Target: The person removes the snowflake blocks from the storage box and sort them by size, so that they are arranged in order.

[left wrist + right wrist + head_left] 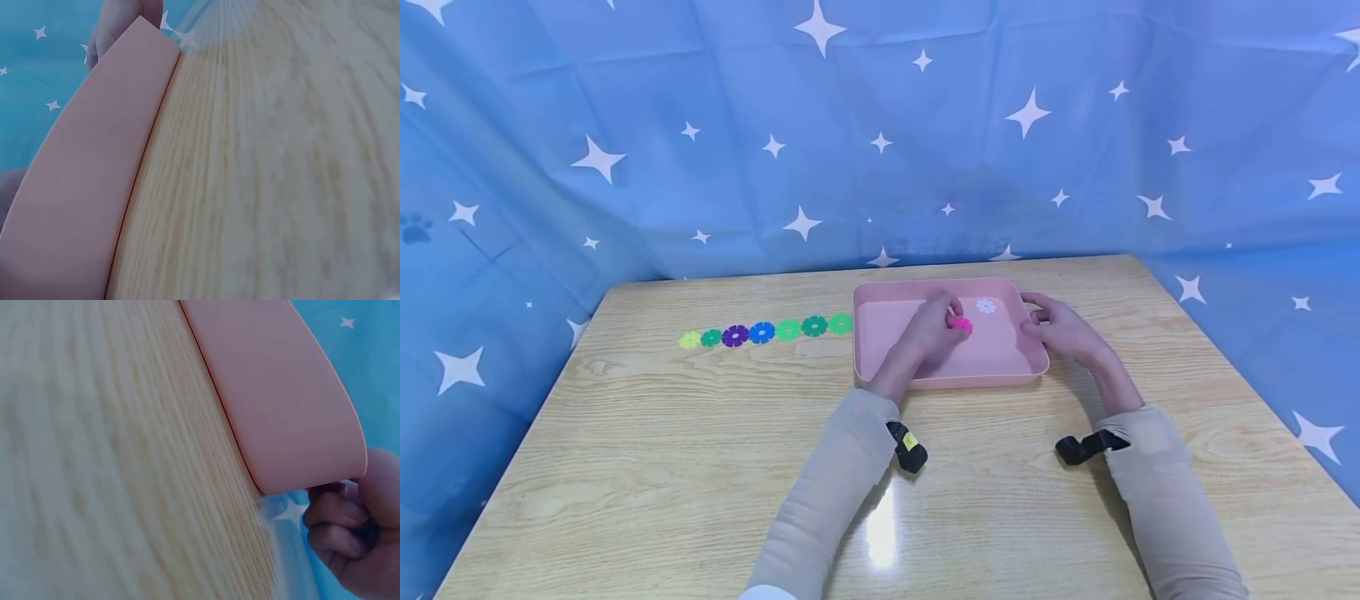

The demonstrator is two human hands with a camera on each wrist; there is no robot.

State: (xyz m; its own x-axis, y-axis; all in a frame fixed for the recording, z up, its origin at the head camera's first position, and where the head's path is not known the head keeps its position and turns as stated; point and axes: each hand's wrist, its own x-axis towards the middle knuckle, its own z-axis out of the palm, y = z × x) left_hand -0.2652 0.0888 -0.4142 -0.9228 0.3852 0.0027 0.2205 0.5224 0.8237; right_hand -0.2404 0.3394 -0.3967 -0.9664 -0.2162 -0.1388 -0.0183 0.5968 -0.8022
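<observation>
A shallow pink tray rests on the wooden table. Over its inside, my left hand pinches a hot-pink notched snowflake disc between thumb and fingers. Behind that disc, a white snowflake disc lies on the tray floor. At the tray's right end, my right hand grips the rim; the right wrist view has its fingers curled by the tray corner. In the left wrist view, the tray's front wall hides most of the left hand.
Left of the tray, several snowflake discs lie in a row, from a yellow-green disc through a purple disc and a blue disc to a green disc by the tray wall. A blue star-patterned cloth hangs behind the table.
</observation>
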